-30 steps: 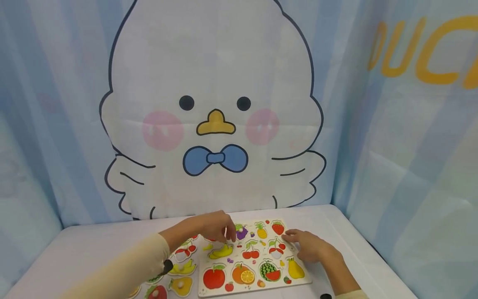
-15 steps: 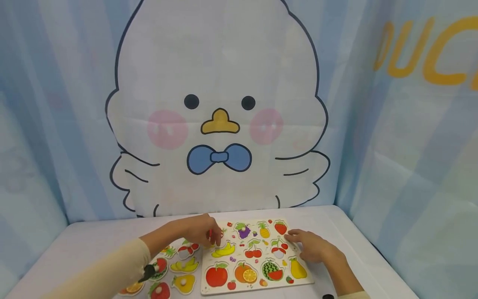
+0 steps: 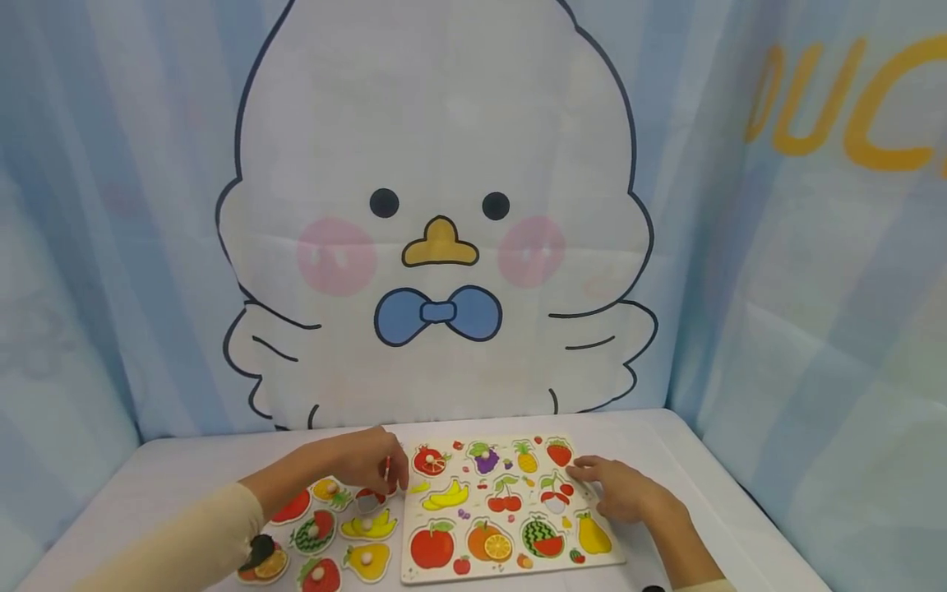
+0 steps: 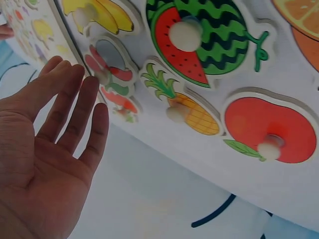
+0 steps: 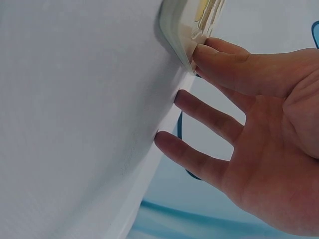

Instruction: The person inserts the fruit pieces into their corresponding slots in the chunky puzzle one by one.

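A white fruit puzzle board [image 3: 518,571] lies flat on the table. Its upper row shows a pomegranate piece [image 3: 431,462] and a grape piece [image 3: 484,460], each with a round knob. My left hand [image 3: 370,459] hovers past the board's left edge, over a red-and-white fruit piece [image 4: 110,67]; its fingers stretch loosely, fingertips right by that piece's knob. My right hand [image 3: 617,489] rests at the board's right edge beside the strawberry picture [image 3: 559,451]. In the right wrist view, thumb and forefinger touch the board's corner while two straight fingers [image 5: 199,159] reach to the tabletop.
Loose knobbed pieces lie left of the board: bananas [image 3: 370,525], a pear [image 3: 367,561], a watermelon [image 3: 314,533], a strawberry [image 3: 321,575], an orange [image 3: 272,566] and a pineapple [image 4: 197,113]. A curtain with a printed duck [image 3: 436,370] hangs behind the table.
My left hand has moved left, away from the board's upper row to over the loose pieces. The pomegranate piece it covered now shows. My right hand has stayed at the board's edge.
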Available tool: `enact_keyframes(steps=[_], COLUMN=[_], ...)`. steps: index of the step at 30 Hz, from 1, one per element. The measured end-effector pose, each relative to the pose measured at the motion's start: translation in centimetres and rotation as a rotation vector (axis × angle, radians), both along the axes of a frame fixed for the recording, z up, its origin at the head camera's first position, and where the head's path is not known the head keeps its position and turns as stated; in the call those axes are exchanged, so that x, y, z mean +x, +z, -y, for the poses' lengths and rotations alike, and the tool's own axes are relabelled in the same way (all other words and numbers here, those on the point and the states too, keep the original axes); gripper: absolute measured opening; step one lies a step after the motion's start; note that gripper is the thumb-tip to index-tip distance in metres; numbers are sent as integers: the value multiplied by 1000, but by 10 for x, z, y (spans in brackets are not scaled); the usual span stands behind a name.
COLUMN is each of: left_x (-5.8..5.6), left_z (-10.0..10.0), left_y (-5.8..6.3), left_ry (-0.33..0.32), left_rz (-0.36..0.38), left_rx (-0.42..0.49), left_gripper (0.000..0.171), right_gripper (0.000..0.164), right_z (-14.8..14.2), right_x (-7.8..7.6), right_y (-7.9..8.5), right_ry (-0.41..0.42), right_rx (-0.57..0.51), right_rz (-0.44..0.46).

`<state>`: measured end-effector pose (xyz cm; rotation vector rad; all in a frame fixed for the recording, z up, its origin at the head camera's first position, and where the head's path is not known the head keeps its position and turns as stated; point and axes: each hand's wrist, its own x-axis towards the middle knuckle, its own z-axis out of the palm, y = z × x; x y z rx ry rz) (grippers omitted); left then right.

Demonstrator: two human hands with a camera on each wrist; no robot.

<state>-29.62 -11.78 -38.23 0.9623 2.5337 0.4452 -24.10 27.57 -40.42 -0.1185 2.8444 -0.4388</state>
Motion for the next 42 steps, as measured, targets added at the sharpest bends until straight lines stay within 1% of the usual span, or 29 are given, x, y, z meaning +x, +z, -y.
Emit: enact_keyframes(steps=[5,8,12,17,20,26,31,37,42], left_x=[-1,-2,-4,-6,-7,-5,-4,-9,-14], left_z=[16,26,39,53,61,68,70,71,72], left_y=[-1,-1,-2,-6,-8,-7,-6,-9,-11], left_ry=[13,45,105,215,252,256,264,249,256], left_rz=[7,11,15,35,42,62,84,85,96], left_rx=[45,66,54,21,9,-32,-40,-44,-38], left_gripper=[16,15,17,20,21,22,24,24,23], right_gripper=[61,61,61,61,61,62,62,62,62], right_z=[-1,-1,-1,-1,-1,-2,-2,-2,-2], right_x=[1,0,0,1,0,-1,-2,-2,-2], right_y=[-1,-1,-1,-3,-4,-3,-3,-4,-3], right_ry=[13,17,9,6,11,20,23,19,19], right_rx=[1,-2,-1,-3,-2,1,7,18,17], right_rz=[-4,-8,-11,-2,-2,-2,-3,-3,-4])
